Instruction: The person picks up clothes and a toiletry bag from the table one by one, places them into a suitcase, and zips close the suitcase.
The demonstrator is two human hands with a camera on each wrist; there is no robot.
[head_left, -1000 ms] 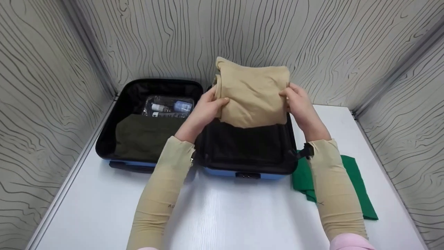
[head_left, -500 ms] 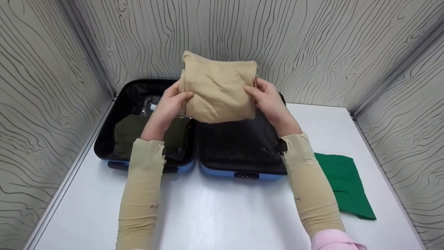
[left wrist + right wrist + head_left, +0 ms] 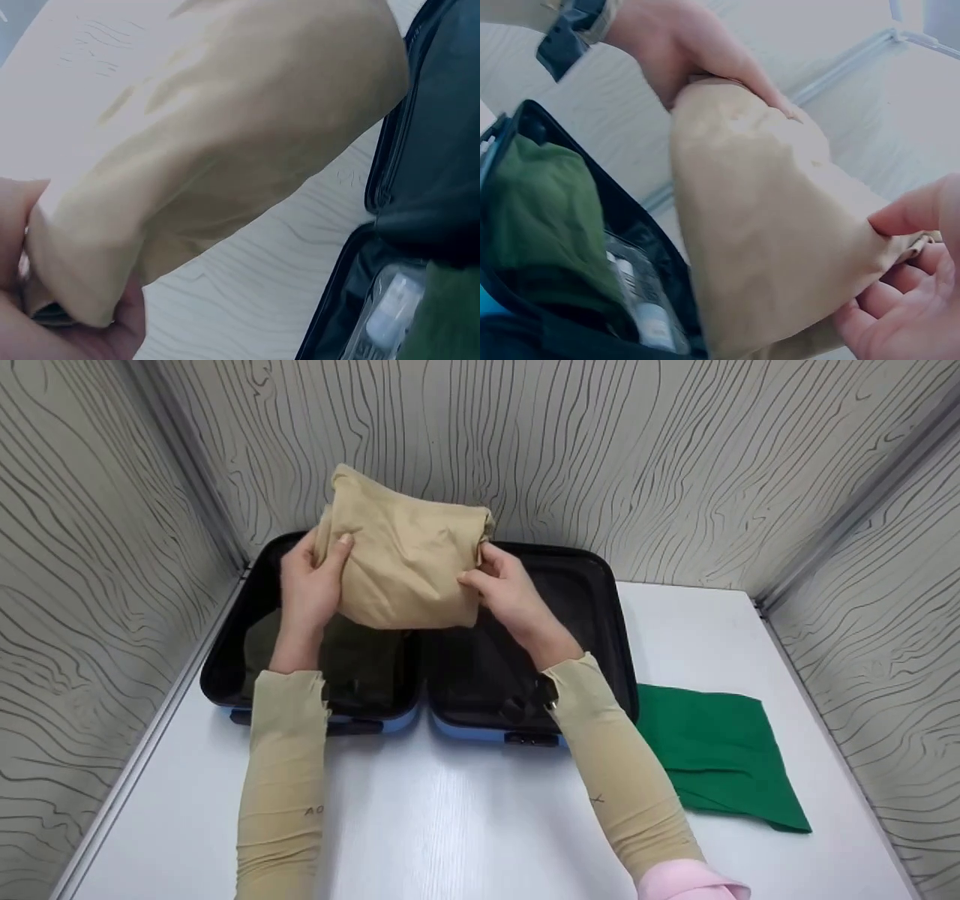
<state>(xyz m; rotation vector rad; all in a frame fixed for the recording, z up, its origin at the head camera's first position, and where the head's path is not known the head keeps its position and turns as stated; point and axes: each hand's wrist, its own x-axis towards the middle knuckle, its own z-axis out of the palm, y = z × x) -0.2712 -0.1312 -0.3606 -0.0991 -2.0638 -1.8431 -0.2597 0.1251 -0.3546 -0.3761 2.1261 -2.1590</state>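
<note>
Both hands hold up a folded beige cloth (image 3: 405,559) over the back of an opened suitcase (image 3: 622,660). My left hand (image 3: 311,585) grips its left edge, thumb on the front face. At the opposite edge my right hand (image 3: 514,596) pinches the fabric between thumb and fingers. Below, a folded dark green cloth (image 3: 360,660) lies in the suitcase's left half, partly covered by the beige one. The right wrist view shows a clear pouch of bottles (image 3: 649,307) beside that green cloth; in the head view the beige cloth hides it.
A bright green cloth (image 3: 724,757) lies on the white table (image 3: 435,825) to the right of the suitcase. The suitcase's right half shows its black lining (image 3: 566,585). Patterned panels (image 3: 540,450) enclose the table at the back and sides.
Both hands have carried the beige cloth leftward, from above the suitcase's right half to above its left half and middle. Its right side now hangs a little lower. The grip stays on both edges.
</note>
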